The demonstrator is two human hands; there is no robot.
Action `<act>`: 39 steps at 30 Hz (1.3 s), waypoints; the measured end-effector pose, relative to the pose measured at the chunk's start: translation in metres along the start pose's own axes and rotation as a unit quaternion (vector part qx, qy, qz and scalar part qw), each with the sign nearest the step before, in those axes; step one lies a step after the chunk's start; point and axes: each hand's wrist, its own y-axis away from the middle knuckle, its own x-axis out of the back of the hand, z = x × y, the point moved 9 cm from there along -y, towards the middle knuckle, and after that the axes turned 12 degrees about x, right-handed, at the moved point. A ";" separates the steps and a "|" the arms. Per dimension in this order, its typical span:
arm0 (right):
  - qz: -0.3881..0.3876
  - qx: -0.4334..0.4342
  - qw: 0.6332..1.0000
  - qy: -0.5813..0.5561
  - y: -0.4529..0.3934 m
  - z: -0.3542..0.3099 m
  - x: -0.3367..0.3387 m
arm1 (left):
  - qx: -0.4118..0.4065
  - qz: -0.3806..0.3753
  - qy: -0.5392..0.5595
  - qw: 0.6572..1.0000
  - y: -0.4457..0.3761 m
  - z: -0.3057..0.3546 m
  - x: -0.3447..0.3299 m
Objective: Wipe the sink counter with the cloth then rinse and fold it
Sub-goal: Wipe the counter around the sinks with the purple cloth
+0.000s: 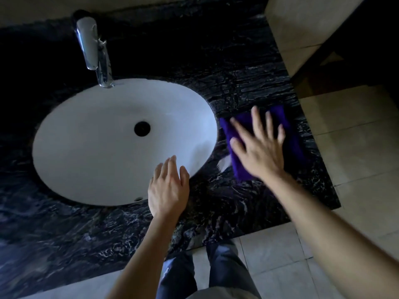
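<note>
In the head view, a dark veined stone counter is seen from above, with a white oval sink sunk into it and a black drain hole near the basin's middle. A small overflow hole is visible on the near wall of the basin. A chrome tap rises behind the sink, its spout reaching over the far rim. Pale floor tiles are seen to the right of the counter and in front of it, and the person's dark trousers appear at the bottom edge.

The purple cloth is laid flat on the counter just right of the sink, close to the counter's right edge. It is pressed by the right hand, whose 5 fingers are spread straight and flat on top of it; nothing is gripped. The left hand is held over the near rim of the sink with its fingers straight and together, and nothing is held in it. Whether it touches the rim cannot be told.

A pale streak shows on the counter between the sink and the cloth. No writing or brand can be read anywhere.
</note>
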 end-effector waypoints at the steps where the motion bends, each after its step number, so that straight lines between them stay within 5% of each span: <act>1: -0.011 -0.019 1.000 -0.002 -0.014 0.024 0.002 | 0.004 -0.003 0.004 1.000 0.000 0.000 0.001; 7: -0.037 -0.048 0.998 0.003 -0.024 0.054 0.004 | 0.003 -0.017 -0.003 1.000 0.000 0.005 0.001; 17: -0.004 0.068 0.997 -0.022 0.115 -0.136 -0.020 | -0.007 -0.007 0.026 1.000 0.006 0.006 0.006; 20: -0.014 0.102 0.995 -0.009 0.088 -0.105 -0.015 | 0.006 -0.013 0.021 1.000 0.004 0.001 0.005; 25: -0.016 -0.099 0.995 -0.018 0.005 0.032 0.001 | -0.009 -0.017 0.013 1.000 0.005 0.004 0.005; 28: -0.025 -0.140 0.990 -0.022 0.000 0.045 0.001 | -0.020 -0.028 0.011 0.999 0.003 0.006 0.004; 36: 0.015 -0.044 0.999 -0.008 0.123 -0.125 -0.018 | -0.055 -0.045 0.003 0.997 0.004 0.014 0.000; 39: 0.010 0.005 1.000 -0.008 0.117 -0.127 -0.016 | -0.047 -0.039 0.015 0.998 0.004 0.013 0.004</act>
